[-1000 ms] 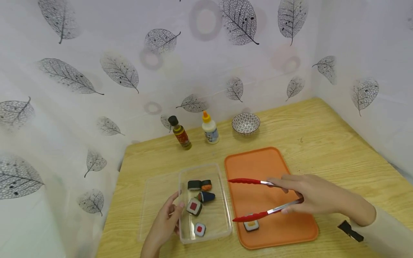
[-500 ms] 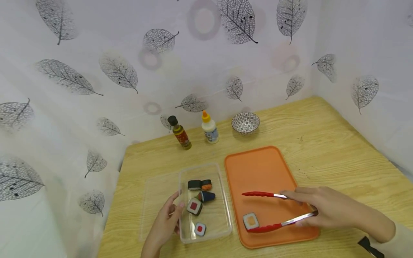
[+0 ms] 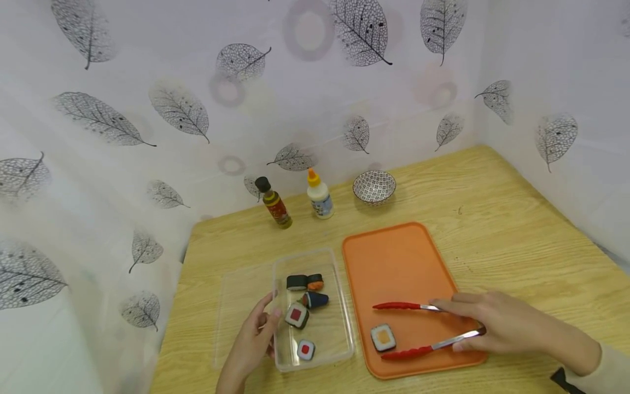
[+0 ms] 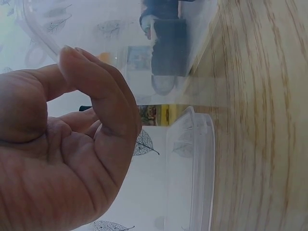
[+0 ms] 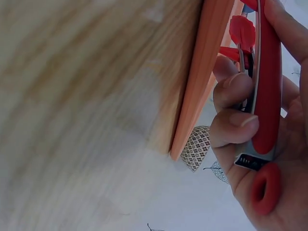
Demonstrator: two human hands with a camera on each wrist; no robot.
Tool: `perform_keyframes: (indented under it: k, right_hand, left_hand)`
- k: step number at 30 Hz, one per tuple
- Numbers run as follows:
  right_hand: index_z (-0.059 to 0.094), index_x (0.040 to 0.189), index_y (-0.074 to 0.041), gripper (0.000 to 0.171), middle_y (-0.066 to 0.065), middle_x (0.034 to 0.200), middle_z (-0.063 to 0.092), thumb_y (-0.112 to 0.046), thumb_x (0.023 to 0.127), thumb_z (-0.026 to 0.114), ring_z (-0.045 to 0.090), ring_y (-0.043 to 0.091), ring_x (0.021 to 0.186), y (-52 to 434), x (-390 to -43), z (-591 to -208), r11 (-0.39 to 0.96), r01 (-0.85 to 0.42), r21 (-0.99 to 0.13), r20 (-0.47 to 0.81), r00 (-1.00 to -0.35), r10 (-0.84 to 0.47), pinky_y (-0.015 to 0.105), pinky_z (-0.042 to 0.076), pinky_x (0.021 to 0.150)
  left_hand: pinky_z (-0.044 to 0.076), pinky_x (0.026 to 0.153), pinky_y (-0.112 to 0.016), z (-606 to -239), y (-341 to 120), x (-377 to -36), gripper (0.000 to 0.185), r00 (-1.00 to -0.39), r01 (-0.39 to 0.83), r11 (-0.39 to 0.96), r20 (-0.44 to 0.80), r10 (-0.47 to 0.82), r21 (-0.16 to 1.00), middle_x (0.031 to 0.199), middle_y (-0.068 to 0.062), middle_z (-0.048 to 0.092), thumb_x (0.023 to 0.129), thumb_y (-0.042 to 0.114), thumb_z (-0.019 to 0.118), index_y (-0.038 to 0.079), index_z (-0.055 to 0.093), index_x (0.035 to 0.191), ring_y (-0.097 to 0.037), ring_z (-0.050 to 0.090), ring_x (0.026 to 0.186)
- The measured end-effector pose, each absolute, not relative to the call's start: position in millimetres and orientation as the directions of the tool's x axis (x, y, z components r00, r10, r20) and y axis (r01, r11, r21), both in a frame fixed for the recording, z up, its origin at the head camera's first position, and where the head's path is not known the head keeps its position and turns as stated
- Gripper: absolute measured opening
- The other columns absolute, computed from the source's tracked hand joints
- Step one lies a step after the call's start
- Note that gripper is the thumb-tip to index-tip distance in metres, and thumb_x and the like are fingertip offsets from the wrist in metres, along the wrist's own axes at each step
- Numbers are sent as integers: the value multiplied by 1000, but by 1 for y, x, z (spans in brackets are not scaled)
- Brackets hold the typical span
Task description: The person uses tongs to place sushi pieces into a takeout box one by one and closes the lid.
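Gripping the red tongs [image 3: 418, 327] with my right hand [image 3: 497, 328], I am keeping their arms spread wide, tips pointing toward nine o'clock, with the sushi [image 3: 383, 337] lying loose between them on the orange tray [image 3: 394, 257]. At the near edge, my left hand [image 3: 251, 339] is resting with curled fingers against the clear box's [image 3: 339, 306] nine o'clock wall, thumb on the rim; whether it is really pinching, I cannot tell. Four more pieces [image 3: 302, 306] are sitting inside that box. Farther off, toward twelve o'clock, a dark bottle [image 3: 274, 203], a white bottle [image 3: 319, 195] and a patterned bowl [image 3: 374, 186] are standing along the table's [image 3: 492, 219] back edge.
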State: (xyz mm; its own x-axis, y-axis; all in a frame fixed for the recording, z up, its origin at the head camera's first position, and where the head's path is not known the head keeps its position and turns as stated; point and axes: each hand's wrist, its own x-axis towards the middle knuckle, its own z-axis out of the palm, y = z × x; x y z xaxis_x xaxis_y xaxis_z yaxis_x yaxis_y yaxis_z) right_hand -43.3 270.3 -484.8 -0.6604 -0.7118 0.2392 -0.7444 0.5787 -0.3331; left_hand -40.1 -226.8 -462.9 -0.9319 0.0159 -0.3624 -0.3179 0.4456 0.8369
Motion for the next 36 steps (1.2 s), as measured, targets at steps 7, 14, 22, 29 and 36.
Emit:
perform_keyframes:
  k: [7,14,22,29,36]
  right_hand:
    - [65,143,-26,60,-16,115,72,-48,90,81,55,-10,88,270,-40,-491,533,-772,-346,283,-627,-726,16,46,63]
    - [67,139,-27,55,-22,112,68,-45,89,83,61,-9,90,269,-37,-492,512,-801,-312,340,-597,-727,13,47,66]
    - [68,138,-26,55,-23,106,67,-40,88,85,50,-14,82,267,-35,-491,505,-800,-325,357,-598,-717,8,37,62]
    - [68,139,-25,55,-22,103,67,-32,87,87,46,-16,74,265,-39,-485,477,-799,-366,372,-596,-712,0,34,63]
    - [68,140,-20,57,-21,101,65,-25,86,88,42,-15,73,264,-49,-476,430,-804,-411,402,-583,-706,-2,29,65]
  left_hand:
    - [56,49,-29,-462,-227,-41,55,-928,-328,447,-373,14,833,95,-16,62,112,33,53,21,36,163,-16,57,64]
    - [55,49,-29,-462,-226,-41,54,-926,-336,445,-377,5,830,95,-15,62,112,32,53,22,38,162,-17,57,64]
    - [55,49,-29,-462,-226,-40,55,-926,-336,447,-377,5,829,94,-14,60,111,33,54,21,38,162,-16,56,64]
    - [55,49,-30,-462,-226,-39,55,-926,-337,438,-378,7,833,94,-14,60,111,33,54,21,37,163,-16,56,64]
    - [56,50,-29,-462,-228,-40,55,-929,-320,442,-368,26,838,94,-15,60,112,32,53,20,36,163,-16,57,65]
